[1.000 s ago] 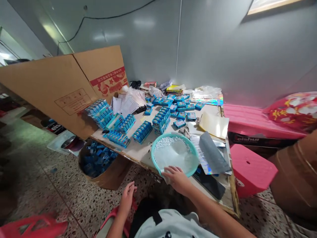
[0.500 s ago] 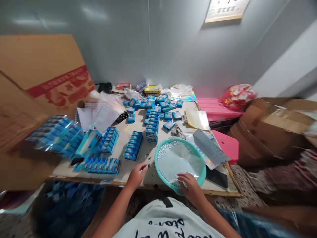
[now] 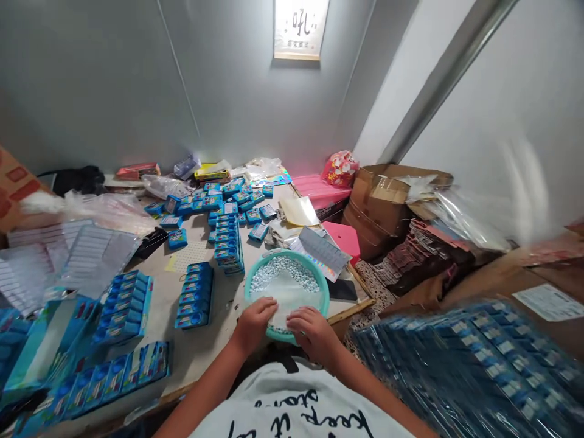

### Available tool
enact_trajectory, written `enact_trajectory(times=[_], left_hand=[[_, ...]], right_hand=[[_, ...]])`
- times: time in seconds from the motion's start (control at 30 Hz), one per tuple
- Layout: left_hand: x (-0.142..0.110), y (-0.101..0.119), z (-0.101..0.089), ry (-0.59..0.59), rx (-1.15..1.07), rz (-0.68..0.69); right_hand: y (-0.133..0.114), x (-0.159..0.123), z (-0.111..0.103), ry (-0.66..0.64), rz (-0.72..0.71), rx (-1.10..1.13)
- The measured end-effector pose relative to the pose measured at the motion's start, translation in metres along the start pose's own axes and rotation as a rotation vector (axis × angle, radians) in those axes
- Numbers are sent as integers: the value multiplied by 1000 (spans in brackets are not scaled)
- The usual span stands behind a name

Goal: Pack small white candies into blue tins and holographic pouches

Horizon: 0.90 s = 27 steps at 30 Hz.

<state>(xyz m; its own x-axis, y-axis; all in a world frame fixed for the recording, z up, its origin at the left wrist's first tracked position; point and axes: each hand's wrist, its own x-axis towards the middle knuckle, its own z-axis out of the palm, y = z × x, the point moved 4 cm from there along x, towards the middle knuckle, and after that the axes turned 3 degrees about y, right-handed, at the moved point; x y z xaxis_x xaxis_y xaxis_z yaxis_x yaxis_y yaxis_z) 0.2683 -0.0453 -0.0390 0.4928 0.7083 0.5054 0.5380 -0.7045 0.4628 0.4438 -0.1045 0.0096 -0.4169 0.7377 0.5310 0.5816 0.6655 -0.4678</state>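
A turquoise basin (image 3: 325, 292) stands at the front edge of the table, holding many small white beads (image 3: 303, 275). On the beads lies a pale translucent sheet (image 3: 289, 292). My left hand (image 3: 255, 322) is at the basin's near left side, thumb and fingers closed on the sheet's edge. Opposite it, my right hand (image 3: 314, 333) reaches over the near right rim with curled fingers on the same sheet. My fingertips are partly hidden. Left of the basin are a stack of blue boxes (image 3: 228, 243) and a shorter row of blue boxes (image 3: 195, 297).
Loose blue boxes (image 3: 219, 198) lie scattered behind the stack. More box rows (image 3: 123, 304) and white plastic trays (image 3: 93, 255) fill the left. A dark phone-like slab (image 3: 342, 291) lies right of the basin. Wrapped blue packs (image 3: 456, 365) and cardboard boxes (image 3: 371, 201) crowd the right.
My view has turned to the right. My left hand has moved from the table beside the basin onto the sheet, and my right hand stays at the sheet's near side.
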Motion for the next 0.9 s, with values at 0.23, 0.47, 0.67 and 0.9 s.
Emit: enact_trajectory(times=[0.23,0.47,0.67,0.9], left_hand=[[41,22,-30,261,64,-210],[61,34,-56,481,285,-462],[86,70,-67,578,444,-387],[77,61,-35,520,415,-306]], right_hand=[[101,-27,-75,308,282,87],[289,-21,-115,444,873,-198],[331,13,-119,291,801,-96],[248,50,-185,585,376,-110]])
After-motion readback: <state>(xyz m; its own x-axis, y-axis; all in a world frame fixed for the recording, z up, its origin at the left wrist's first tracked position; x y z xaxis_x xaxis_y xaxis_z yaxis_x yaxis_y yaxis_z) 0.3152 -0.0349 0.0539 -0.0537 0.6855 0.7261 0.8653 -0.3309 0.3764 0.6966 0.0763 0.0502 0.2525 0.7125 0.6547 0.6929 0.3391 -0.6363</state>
